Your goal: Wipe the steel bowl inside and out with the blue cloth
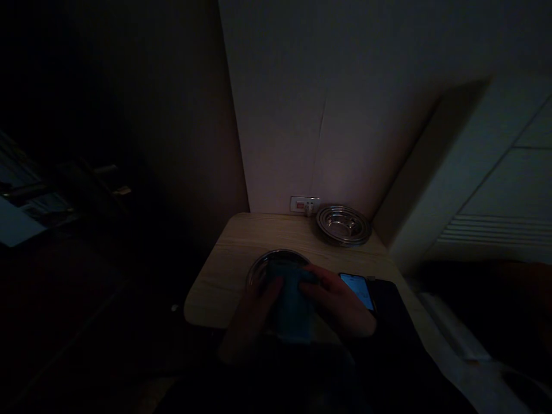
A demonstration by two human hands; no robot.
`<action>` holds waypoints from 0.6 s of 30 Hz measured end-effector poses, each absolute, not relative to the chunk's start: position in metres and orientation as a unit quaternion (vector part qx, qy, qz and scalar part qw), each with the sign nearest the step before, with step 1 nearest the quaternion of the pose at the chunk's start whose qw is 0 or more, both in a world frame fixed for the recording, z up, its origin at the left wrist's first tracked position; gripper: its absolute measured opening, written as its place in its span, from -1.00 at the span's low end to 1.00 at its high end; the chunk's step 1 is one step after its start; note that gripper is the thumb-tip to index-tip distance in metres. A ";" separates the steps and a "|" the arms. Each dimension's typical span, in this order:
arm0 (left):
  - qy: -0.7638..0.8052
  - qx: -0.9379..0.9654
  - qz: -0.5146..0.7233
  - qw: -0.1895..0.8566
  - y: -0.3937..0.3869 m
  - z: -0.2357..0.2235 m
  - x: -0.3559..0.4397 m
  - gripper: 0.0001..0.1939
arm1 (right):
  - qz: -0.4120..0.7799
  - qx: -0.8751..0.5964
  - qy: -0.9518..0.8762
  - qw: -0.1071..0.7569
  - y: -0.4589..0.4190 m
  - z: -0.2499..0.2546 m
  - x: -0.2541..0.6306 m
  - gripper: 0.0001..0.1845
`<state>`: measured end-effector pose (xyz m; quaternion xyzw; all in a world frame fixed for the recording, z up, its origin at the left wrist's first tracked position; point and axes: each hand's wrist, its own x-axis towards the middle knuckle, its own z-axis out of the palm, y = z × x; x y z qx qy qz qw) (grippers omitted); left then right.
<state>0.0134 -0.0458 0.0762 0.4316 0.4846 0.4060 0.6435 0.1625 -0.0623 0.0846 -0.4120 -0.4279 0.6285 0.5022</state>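
Note:
The room is very dark. A blue cloth (293, 305) lies over a round steel plate (259, 270) at the near edge of a small wooden table (241, 241). My left hand (252, 313) grips the cloth's left side with curled fingers. On the cloth's right side, the fingers of my right hand (340, 305) are pressed onto it above the plate. A dark sleeve covers my right forearm.
A second steel plate (344, 225) sits at the table's far right corner by a wall socket (305, 204). A lit phone (357, 290) lies right of my right hand. A white door stands at right; dim furniture at left.

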 end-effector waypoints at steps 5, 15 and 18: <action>0.494 0.360 0.399 0.683 -0.043 0.075 0.003 -0.44 | 0.446 -0.549 -0.564 0.427 -0.063 0.085 0.173 -0.71; 0.525 0.574 0.274 0.566 -0.048 0.074 -0.008 -0.56 | 0.647 -0.371 -0.568 0.348 -0.068 0.058 0.177 -0.14; 0.530 0.614 0.256 0.526 -0.047 0.074 -0.010 -0.62 | 0.635 -0.426 -0.573 0.295 -0.066 0.055 0.176 -0.52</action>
